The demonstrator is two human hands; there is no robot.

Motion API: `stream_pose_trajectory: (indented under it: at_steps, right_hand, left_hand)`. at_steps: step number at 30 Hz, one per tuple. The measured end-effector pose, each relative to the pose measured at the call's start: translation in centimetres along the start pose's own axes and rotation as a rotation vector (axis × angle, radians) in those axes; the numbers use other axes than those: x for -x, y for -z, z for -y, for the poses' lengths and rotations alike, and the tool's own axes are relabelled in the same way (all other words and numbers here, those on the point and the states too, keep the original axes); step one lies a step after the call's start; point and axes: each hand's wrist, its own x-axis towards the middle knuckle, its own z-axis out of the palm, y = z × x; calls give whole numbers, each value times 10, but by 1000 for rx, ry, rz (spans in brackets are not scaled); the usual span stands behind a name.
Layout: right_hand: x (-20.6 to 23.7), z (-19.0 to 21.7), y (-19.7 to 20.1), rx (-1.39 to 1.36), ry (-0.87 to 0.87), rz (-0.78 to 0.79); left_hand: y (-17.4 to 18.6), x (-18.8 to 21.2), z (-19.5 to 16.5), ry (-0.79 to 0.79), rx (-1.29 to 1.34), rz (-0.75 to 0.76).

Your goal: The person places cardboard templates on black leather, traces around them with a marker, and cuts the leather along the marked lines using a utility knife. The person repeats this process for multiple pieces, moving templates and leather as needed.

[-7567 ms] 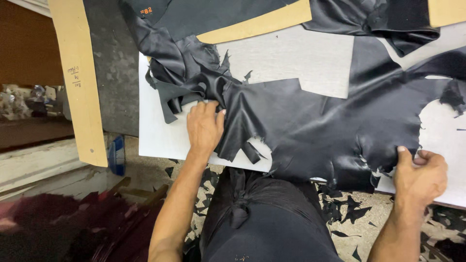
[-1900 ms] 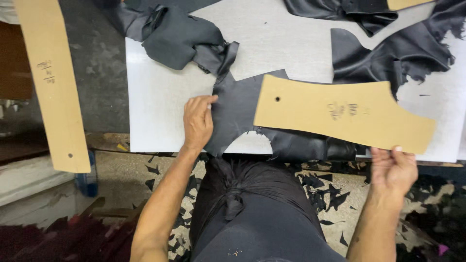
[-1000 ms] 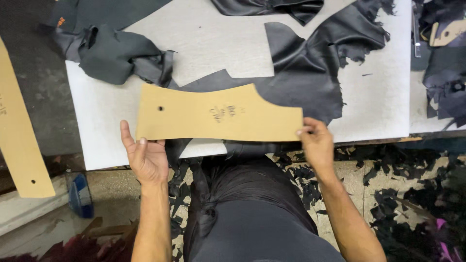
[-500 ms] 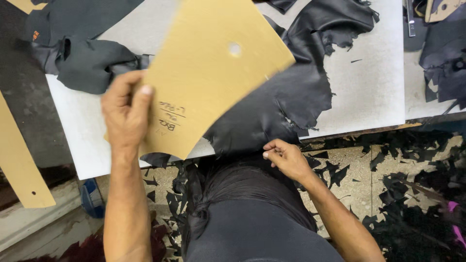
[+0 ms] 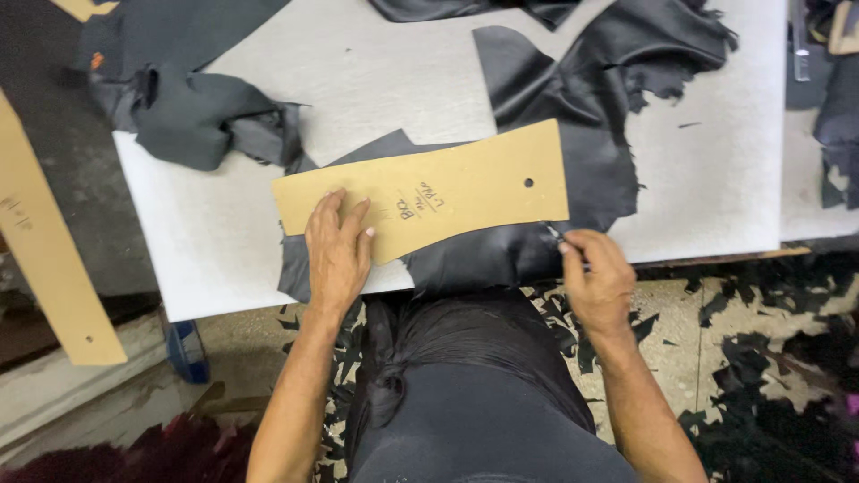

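A tan cardboard pattern (image 5: 429,190), long and waisted with one punched hole near its right end, is laid flat across a sheet of black leather (image 5: 573,152) on the white cutting board (image 5: 716,161), at the board's near edge. The left hand (image 5: 338,255) is pressed open, palm down and fingers spread, on the pattern's left part. The right hand (image 5: 598,277) is closed around a small cutting tool (image 5: 553,234), its tip set at the pattern's near right corner against the leather. A crumpled dark grey piece (image 5: 192,116) lies at the far left of the board. A second long tan template (image 5: 49,250) is seen at the left, off the board. Black offcuts (image 5: 761,358) are scattered on the floor. No containers are seen.
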Motion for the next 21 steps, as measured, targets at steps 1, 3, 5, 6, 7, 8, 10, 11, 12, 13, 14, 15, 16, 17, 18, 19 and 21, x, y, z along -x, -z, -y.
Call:
stream_pose_trajectory:
  at_steps: [1,3,5,6,7,8,10,11,12,13,14,15,16,17,18,19,21]
  right_hand:
    - [-6,-5,-1,60,26,-8]
    - [-18,-17,-5,168,101,32]
    - [-26,-30,-10,269,190,126]
    - [-28,-38,-11,323,214,135]
    - [-32,-46,-11,379,238,142]
    - [-36,-55,-10,435,261,150]
    - [-39,-71,-2,471,182,126]
    - [-40,-77,1,487,141,108]
    - [-39,-82,4,496,125,115]
    - [-38,-85,7,506,108,120]
    - [-38,-87,7,519,91,126]
    - [-38,-88,6,525,110,138]
    - [-40,-87,3,535,121,148]
    - [-43,-85,-1,549,128,156]
    - [-48,-82,-5,543,144,159]
    - [-54,-79,-9,537,157,164]
    - [-72,-74,-12,530,176,168]
  left_hand:
    - [5,8,7,73,7,-21]
    - [13,14,18,121,-87,-53]
    - [16,16,18,92,-139,-21]
    - [14,16,14,40,-150,20]
    - [12,17,8,-15,-159,60]
    - [7,18,1,-31,-119,99]
    - [1,24,-15,-61,-33,183]
    - [-1,26,-19,-86,-2,196]
    - [-2,27,-22,-116,28,210]
    - [-2,25,-22,-148,60,225]
    - [-1,23,-20,-136,47,207]
    - [0,18,-16,-127,35,192]
    - [2,12,-12,-124,26,180]
    - [4,4,-8,-106,9,155]
    - [6,-3,-5,-88,-6,130]
    - [7,-8,-4,-71,-21,109]
    - [8,-15,-8,-99,-62,87]
